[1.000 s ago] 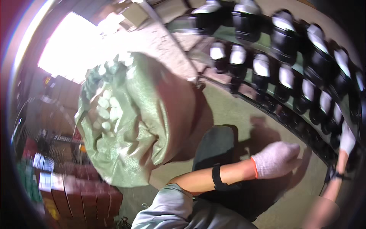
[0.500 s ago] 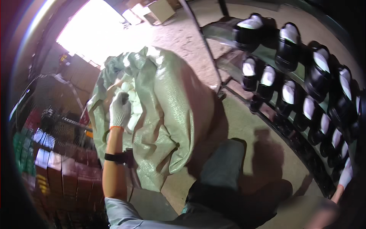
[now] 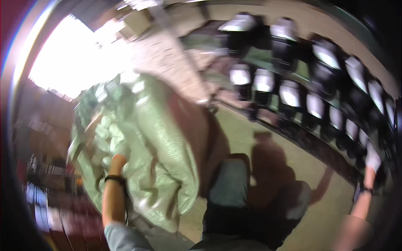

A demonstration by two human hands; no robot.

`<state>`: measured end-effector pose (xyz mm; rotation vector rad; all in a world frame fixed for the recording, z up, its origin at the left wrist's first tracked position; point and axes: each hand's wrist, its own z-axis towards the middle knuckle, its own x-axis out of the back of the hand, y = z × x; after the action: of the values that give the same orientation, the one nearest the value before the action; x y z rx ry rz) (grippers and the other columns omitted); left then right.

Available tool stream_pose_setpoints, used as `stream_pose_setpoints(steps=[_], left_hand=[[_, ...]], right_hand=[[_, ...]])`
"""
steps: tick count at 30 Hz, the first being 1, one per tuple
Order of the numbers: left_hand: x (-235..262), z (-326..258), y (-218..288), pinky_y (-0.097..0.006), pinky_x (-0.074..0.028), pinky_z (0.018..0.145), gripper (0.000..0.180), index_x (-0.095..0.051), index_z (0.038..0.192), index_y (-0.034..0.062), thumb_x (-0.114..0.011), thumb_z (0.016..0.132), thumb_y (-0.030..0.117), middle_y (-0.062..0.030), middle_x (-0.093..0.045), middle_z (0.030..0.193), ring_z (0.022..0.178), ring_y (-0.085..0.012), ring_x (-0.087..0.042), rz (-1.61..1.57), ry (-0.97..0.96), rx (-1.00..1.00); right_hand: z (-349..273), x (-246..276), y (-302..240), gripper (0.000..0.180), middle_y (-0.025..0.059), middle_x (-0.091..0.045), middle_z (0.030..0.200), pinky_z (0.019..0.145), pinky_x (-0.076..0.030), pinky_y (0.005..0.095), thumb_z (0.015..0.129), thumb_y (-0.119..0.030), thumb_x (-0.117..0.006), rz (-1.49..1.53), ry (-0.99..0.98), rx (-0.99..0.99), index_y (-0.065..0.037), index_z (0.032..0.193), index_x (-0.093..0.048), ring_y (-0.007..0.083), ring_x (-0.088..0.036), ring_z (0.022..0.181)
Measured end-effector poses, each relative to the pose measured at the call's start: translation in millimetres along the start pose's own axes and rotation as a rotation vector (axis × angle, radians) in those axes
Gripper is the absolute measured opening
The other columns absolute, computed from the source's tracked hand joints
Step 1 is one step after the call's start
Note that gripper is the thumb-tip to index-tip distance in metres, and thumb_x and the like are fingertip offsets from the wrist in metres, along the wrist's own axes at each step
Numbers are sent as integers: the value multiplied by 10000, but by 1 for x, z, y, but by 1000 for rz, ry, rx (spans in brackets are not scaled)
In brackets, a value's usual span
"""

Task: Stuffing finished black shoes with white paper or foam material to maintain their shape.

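Observation:
A big green woven sack [image 3: 167, 159] lies on the floor at centre left, its mouth showing several white pieces [image 3: 102, 134]. My left hand [image 3: 112, 147], in a white glove with an orange cuff, is pushed in among those pieces; a black band circles the wrist. Blur hides its fingers. My right hand [image 3: 372, 157], also in a white glove, is stretched out at the far right, up against the lower end of the shoe rack [image 3: 318, 138]. Its grip is too small and dark to read.
Rows of black shoes with pale insoles [image 3: 289, 94] fill the slanted rack across the upper right. Red-brown boxes [image 3: 63, 213] are stacked at the lower left. Bright daylight [image 3: 67, 62] comes in at the upper left. My shadow falls on the concrete floor [image 3: 272, 167].
My left arm swung from the floor near the rack over to the sack, and the hand now sits deeper in its mouth. My right hand stays by the rack.

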<state>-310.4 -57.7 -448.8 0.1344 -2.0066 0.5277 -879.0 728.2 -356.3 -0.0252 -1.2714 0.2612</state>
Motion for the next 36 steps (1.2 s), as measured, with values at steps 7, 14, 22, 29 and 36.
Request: stream_pose_setpoints(steps=[7, 14, 22, 29, 36], left_hand=[[57, -14, 37, -544, -577, 1060, 453, -762, 1175, -84, -730, 885, 263, -310, -661, 1377, 1171, -457, -723, -185, -123, 293], [169, -81, 55, -505, -513, 1167, 861, -788, 1162, -75, -794, 836, 722, -310, -571, 1525, 1411, -452, -583, -77, 421, 600], [110, -136, 5, -486, -517, 1154, 776, -811, 1304, 96, -727, 862, 729, -239, -767, 1358, 1282, -430, -709, -729, -204, 432], [82, -125, -22, -495, -434, 1224, 685, -719, 1434, 115, -805, 884, 514, -202, -738, 1421, 1343, -405, -668, -502, -322, -22], [174, -147, 33, -504, -543, 1094, 633, -745, 1358, 38, -854, 886, 445, -230, -714, 1403, 1275, -381, -682, -728, -201, -68]], right_hand=[[-83, -8, -76, 427, 231, -715, 1460, 1183, -487, 450, 1075, -238, -660, 182, -32, 266, 43, 1390, -716, 347, -667, 1358], [-139, 19, -144, 302, 185, -757, 1302, 1096, -531, 381, 1106, -31, -531, 514, 39, 341, 73, 1318, -719, 293, -713, 1207], [-299, 27, -623, 559, 316, -719, 1281, 1027, -592, 479, 906, -229, -724, 958, -985, 1528, 49, 1388, -678, 460, -719, 1193], [-384, -30, -605, 407, 156, -785, 1269, 917, -624, 515, 969, -209, -663, 519, -798, 1635, -217, 1363, -768, 366, -778, 1113], [-328, 23, -556, 487, 217, -770, 1113, 874, -590, 518, 929, -311, -758, 1500, -596, 1054, -51, 1327, -653, 439, -745, 995]])
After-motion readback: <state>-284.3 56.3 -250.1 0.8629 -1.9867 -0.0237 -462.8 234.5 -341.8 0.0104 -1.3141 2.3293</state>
